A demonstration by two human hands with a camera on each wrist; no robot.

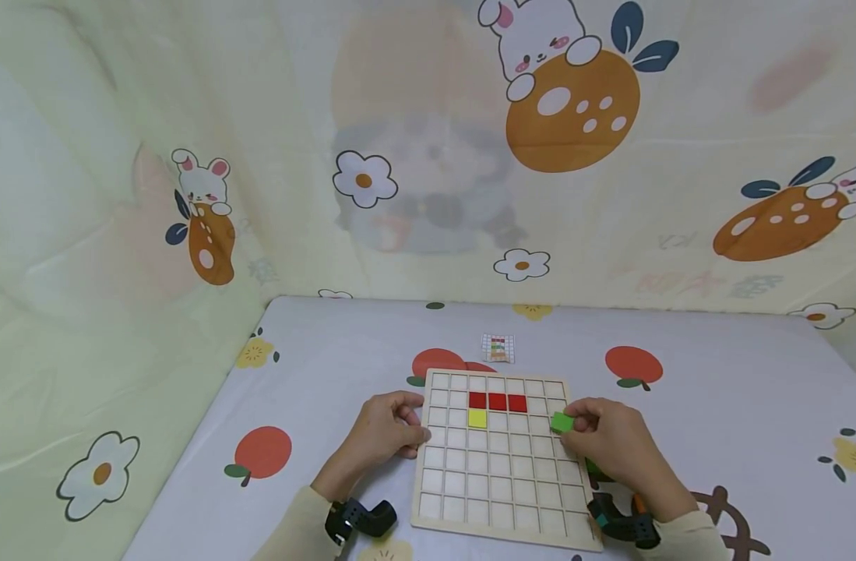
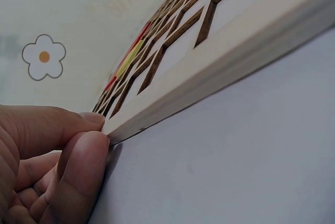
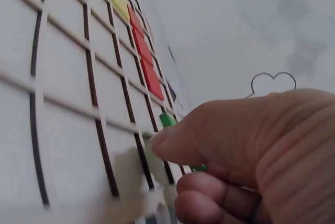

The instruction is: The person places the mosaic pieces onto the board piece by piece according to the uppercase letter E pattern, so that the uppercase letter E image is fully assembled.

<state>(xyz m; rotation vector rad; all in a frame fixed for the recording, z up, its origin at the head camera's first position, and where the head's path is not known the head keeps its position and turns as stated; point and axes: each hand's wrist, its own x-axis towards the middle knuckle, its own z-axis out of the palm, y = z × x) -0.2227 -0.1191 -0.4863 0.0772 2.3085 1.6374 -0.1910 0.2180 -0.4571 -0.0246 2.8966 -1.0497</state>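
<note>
A wooden grid board (image 1: 463, 506) lies on the table. Three red tiles (image 1: 497, 402) sit side by side in one of its upper rows, and a yellow tile (image 1: 477, 418) fills the cell under the leftmost red one. My left hand (image 1: 382, 428) holds the board's left edge with thumb and finger, seen close up in the left wrist view. Between thumb and fingers, my right hand (image 1: 613, 436) pinches a green square tile (image 1: 561, 422) over the board's right side. In the right wrist view the thumb partly covers this green tile (image 3: 167, 119).
A small card with a coloured grid pattern (image 1: 498, 348) lies beyond the board. More green (image 1: 596, 470) shows beside the board's right edge, partly hidden by my right hand. A printed cloth (image 1: 343, 343) covers the table, and a patterned curtain (image 1: 428, 93) hangs behind.
</note>
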